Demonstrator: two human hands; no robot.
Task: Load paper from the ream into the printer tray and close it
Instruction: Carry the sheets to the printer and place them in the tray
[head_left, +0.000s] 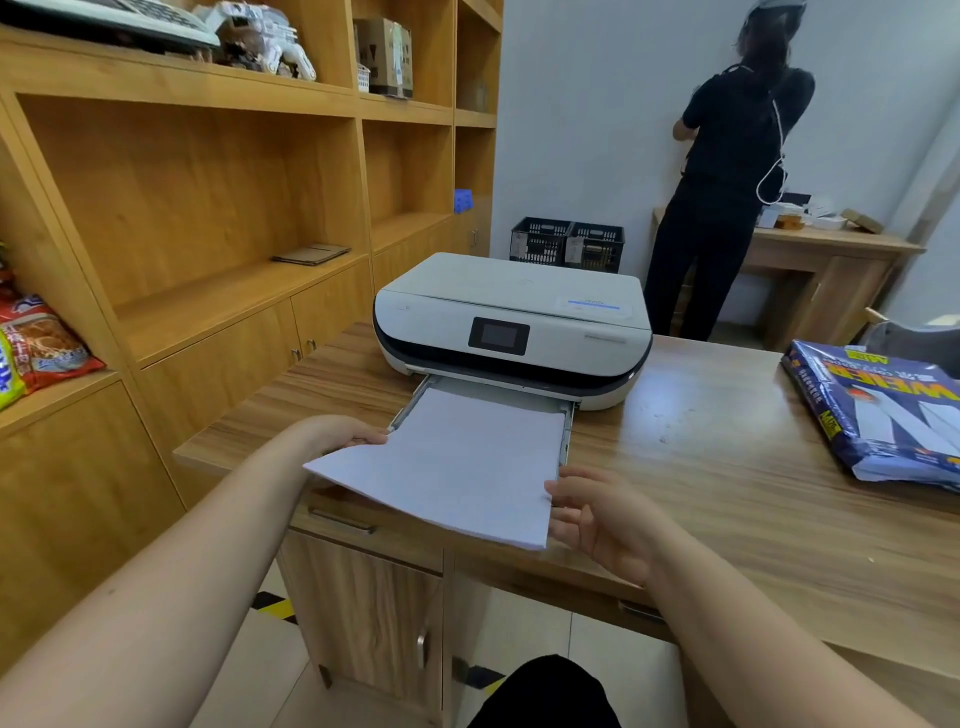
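A white printer (511, 317) stands on the wooden desk (727, 467) with its paper tray (567, 434) pulled out toward me. A stack of white paper (452, 462) lies partly in the tray, its near end sticking out over the desk's front edge. My left hand (345, 434) grips the stack's left edge. My right hand (597, 512) holds the near right corner, fingers under and beside the sheets. The opened blue paper ream (878, 415) lies on the desk at the far right.
Wooden shelves (208, 208) with snack bags (41, 348) fill the left. Two black crates (569, 244) sit behind the printer. A person in black (727, 171) stands at a second desk (831, 260) at the back right. A drawer and a cabinet door (374, 613) lie under the desk's edge.
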